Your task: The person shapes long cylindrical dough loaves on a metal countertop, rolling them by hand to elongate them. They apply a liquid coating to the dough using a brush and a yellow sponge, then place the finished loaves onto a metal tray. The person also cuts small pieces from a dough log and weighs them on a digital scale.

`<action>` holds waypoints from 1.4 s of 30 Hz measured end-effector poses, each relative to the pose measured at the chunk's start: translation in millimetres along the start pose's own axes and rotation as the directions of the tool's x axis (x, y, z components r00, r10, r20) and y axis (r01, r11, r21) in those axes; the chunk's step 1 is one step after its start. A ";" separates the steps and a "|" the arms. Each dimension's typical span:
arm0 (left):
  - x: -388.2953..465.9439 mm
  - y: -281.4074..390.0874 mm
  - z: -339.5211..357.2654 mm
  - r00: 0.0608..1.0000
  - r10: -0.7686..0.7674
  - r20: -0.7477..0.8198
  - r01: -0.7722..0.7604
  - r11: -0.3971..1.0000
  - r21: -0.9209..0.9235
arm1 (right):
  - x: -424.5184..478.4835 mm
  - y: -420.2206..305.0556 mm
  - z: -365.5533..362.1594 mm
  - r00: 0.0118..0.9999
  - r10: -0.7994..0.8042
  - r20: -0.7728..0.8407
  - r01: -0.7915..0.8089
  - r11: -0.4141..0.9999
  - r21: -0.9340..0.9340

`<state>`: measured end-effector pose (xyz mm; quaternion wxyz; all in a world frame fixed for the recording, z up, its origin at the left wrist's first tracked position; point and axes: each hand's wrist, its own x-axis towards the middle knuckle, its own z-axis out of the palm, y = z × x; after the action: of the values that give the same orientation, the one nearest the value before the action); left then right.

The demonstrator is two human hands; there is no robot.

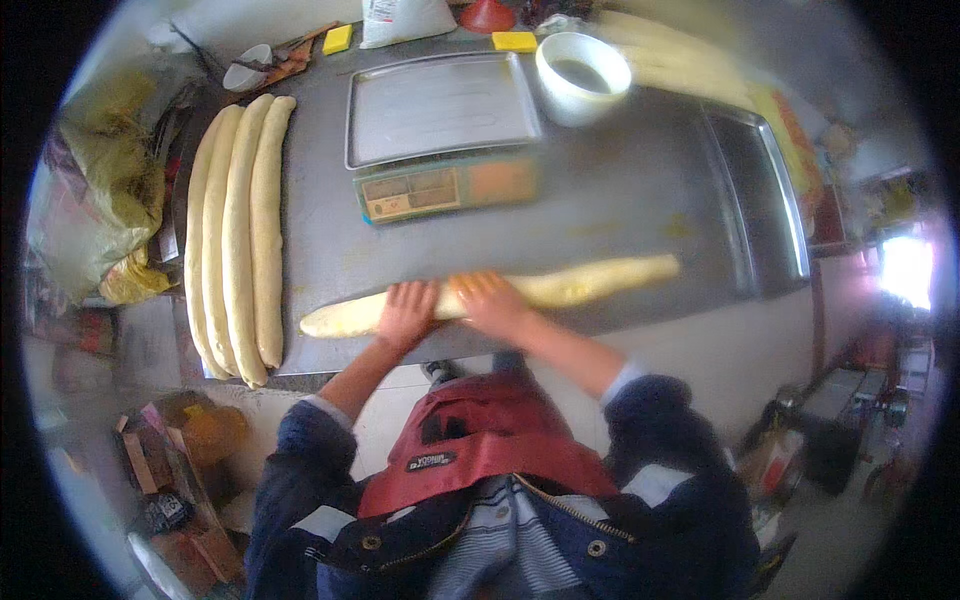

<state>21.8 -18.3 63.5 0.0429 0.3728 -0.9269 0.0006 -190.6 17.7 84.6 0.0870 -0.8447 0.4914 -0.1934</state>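
Note:
A long rope of pale dough (600,282) lies across the near part of the grey worktop (322,225), its left end rounded and its right part uneven. My left hand (407,311) rests flat on it, left of the rope's middle, fingers pointing away from me. Close beside it, my right hand (491,301) lies on the same rope, palm down. Neither hand wraps around the dough. At the left edge of the worktop several finished-looking long dough ropes (237,240) lie side by side, pointing away from me.
A kitchen scale (450,187) with a metal tray (442,109) stands beyond the rope. A white bowl (583,79) with dark contents is to its right. Yellow blocks (337,39) and a white sack (406,21) are at the back. A metal-rimmed tray (784,195) lies at right.

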 end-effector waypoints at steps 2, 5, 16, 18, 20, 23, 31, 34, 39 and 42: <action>-37.0 -29.9 -3.7 1.000 -0.007 0.018 0.006 1.000 0.019 | -33.3 29.5 -17.4 0.999 0.039 0.021 -0.040 0.998 0.044; -83.7 -85.0 -6.7 0.996 -0.090 0.004 0.090 0.994 0.058 | -109.1 115.5 -72.6 0.955 0.235 0.178 -0.207 0.964 -0.165; -137.6 -135.0 -46.2 0.865 -0.499 0.054 0.500 0.866 -0.006 | -147.1 194.4 -142.6 0.846 0.504 -0.173 -0.518 0.703 -0.487; -147.9 -124.4 -33.7 0.856 -0.517 0.003 0.510 0.845 -0.162 | -124.8 159.3 -109.4 0.874 0.466 -0.141 -0.484 0.801 -0.352; -151.0 -114.6 -15.5 0.831 -0.551 -0.076 0.521 0.818 -0.243 | -82.2 107.3 -56.2 0.904 0.404 -0.137 -0.422 0.896 -0.139; -146.9 -107.0 5.8 0.803 -0.589 -0.095 0.536 0.782 -0.318 | 9.7 -16.3 48.4 0.938 0.285 -0.196 -0.238 0.943 0.232; -147.0 -117.3 -3.0 0.756 -0.654 0.010 0.574 0.656 -0.489 | 161.5 -156.9 121.4 0.729 0.126 0.673 -0.295 -0.829 0.475; -138.3 -109.3 -16.5 0.814 -0.577 -0.075 0.527 0.786 -0.325 | 120.4 -86.9 65.6 0.673 0.388 0.630 -0.355 -0.578 0.735; -58.0 -61.3 -29.1 0.990 -0.126 -0.057 0.110 0.968 -0.224 | 76.9 -46.5 33.1 0.990 0.144 -0.002 -0.144 0.989 0.042; -14.7 -52.2 -19.6 0.982 -0.186 -0.033 0.182 0.977 -0.108 | 84.3 -43.6 46.7 0.977 0.213 -0.027 -0.215 0.972 -0.090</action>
<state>69.9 -45.2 80.2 0.0820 0.4542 -0.8860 -0.0442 -99.3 -35.3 77.2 0.0641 -0.7883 0.5887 -0.1670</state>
